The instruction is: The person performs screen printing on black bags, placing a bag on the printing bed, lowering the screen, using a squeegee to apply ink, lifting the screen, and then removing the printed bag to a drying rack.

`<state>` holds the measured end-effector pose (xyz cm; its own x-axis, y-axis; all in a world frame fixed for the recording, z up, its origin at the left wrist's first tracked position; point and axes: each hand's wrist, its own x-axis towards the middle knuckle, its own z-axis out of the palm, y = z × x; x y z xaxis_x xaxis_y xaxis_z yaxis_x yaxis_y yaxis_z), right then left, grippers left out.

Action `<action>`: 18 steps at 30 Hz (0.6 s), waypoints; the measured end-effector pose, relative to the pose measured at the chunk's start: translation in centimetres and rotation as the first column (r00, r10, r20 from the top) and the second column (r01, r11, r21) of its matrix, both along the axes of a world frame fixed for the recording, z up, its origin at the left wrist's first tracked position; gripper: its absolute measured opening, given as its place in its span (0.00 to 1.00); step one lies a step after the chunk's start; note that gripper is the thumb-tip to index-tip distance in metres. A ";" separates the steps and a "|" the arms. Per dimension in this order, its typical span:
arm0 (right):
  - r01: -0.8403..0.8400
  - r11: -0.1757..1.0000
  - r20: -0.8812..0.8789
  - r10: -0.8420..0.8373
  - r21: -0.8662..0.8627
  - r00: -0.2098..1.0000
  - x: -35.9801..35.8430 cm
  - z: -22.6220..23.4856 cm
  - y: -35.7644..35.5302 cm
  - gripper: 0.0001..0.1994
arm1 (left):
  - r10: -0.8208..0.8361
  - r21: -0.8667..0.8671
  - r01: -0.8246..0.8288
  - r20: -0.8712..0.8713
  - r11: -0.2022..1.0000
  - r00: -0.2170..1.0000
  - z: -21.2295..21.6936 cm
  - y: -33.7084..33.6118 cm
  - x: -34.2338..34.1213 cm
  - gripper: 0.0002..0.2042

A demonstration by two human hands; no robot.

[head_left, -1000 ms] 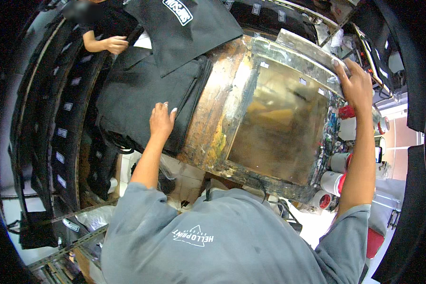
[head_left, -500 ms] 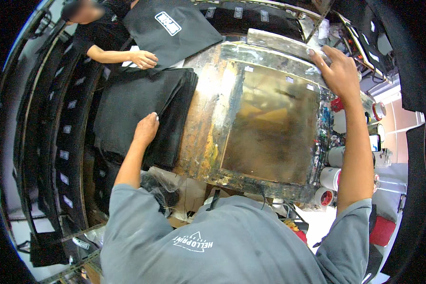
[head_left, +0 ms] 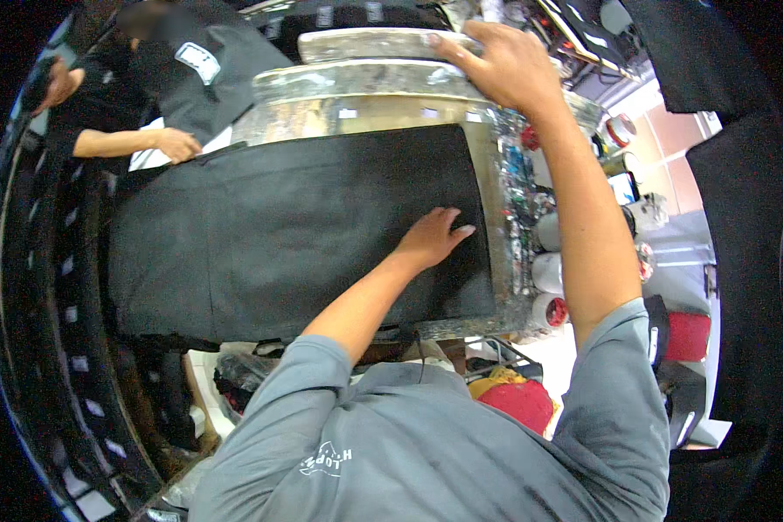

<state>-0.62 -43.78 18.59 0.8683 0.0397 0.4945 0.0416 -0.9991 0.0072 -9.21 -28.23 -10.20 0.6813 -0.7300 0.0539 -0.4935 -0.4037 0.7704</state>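
Black cloth [head_left: 313,226] is spread across the surface [head_left: 274,123] and could be creased if dragged by the left hand [head_left: 430,240], fingers parted on it, while the far bar [head_left: 365,44] is gripped by the right hand [head_left: 509,66].

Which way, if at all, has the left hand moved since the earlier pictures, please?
Yes, rightward: the left hand was left of the brown plate, and is now over it, on the black sheet.

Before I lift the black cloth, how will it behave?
The black cloth looks thin-edged, so probably light for its size. Faint creases suggest it's floppy and may sag. Lying broad and flat, it seems unlikely to roll.
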 end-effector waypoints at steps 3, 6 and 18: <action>-0.037 0.999 0.011 0.037 0.030 0.999 -0.6 -0.2 0.4 0.40 | -0.049 0.253 -0.024 0.277 0.967 0.960 0.2 6.3 -1.6 0.34; -0.113 0.991 0.029 0.111 0.078 0.993 -0.8 1.0 0.4 0.37 | -0.061 0.400 -0.130 0.431 0.907 0.900 -2.9 10.8 -2.2 0.46; -0.010 0.984 -0.310 0.065 0.176 0.948 0.8 5.4 0.1 0.42 | -0.123 0.409 -0.066 0.417 0.910 0.900 -5.4 2.9 1.8 0.55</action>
<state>0.21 -43.63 23.98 0.9798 0.0145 0.1996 0.0516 -0.9820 -0.1819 -7.40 -25.29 -15.56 0.6383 -0.7693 0.0293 -0.7491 -0.6119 0.2538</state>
